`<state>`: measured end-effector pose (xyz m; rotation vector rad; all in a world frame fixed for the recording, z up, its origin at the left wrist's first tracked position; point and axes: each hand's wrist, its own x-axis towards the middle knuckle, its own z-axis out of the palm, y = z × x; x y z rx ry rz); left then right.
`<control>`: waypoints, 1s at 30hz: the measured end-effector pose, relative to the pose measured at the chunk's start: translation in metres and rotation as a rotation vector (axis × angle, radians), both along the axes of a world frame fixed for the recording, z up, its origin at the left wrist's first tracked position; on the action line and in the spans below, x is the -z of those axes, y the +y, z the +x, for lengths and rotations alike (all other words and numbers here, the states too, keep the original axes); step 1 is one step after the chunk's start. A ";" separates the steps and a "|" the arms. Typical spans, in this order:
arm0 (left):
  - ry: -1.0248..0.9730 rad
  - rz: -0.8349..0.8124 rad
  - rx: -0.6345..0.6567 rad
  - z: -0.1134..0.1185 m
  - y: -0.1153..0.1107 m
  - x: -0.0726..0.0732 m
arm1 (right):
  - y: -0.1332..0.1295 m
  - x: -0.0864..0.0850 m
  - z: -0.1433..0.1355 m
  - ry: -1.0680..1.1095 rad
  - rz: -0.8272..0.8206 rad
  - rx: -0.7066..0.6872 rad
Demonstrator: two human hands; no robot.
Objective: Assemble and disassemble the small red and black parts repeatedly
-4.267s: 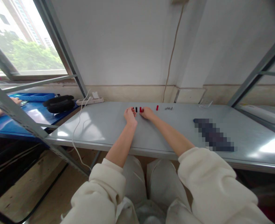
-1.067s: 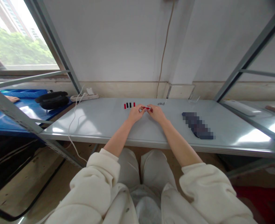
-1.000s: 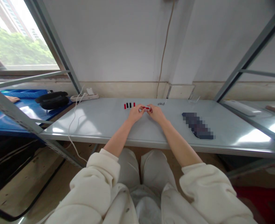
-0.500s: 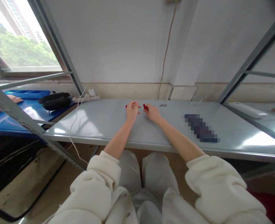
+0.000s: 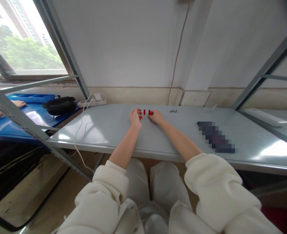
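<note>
Two small red pieces stand upright between my hands on the grey table: one red piece (image 5: 144, 112) beside the fingers of my left hand (image 5: 135, 119), another red piece (image 5: 149, 112) at the fingertips of my right hand (image 5: 156, 116). My left hand has its fingers apart and curled, with something small and dark by the fingertips. The fingers of my right hand are closed around something red, mostly hidden. Several small metal parts (image 5: 173, 111) lie to the right of my right hand.
On the grey table (image 5: 114, 130) are a white power strip (image 5: 92, 102) with cables, a pixelated dark object (image 5: 216, 138) and a clear container (image 5: 209, 106). A person's hand (image 5: 19, 103) rests left, near a black case (image 5: 60, 105). Metal posts flank the table.
The two upright red pieces now show between my hands. My left hand has turned and moved slightly left of them. The whole view has shifted a little.
</note>
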<state>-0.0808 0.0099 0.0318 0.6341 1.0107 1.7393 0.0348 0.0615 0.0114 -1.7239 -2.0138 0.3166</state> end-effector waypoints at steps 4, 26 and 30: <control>0.004 0.017 0.008 0.000 0.001 0.002 | 0.003 0.002 -0.005 -0.004 -0.002 0.007; 1.582 0.232 0.090 0.017 -0.012 0.017 | -0.050 -0.018 0.052 0.011 0.130 0.101; 1.592 0.234 0.072 0.014 -0.010 0.017 | -0.057 -0.011 0.058 -0.025 0.174 0.127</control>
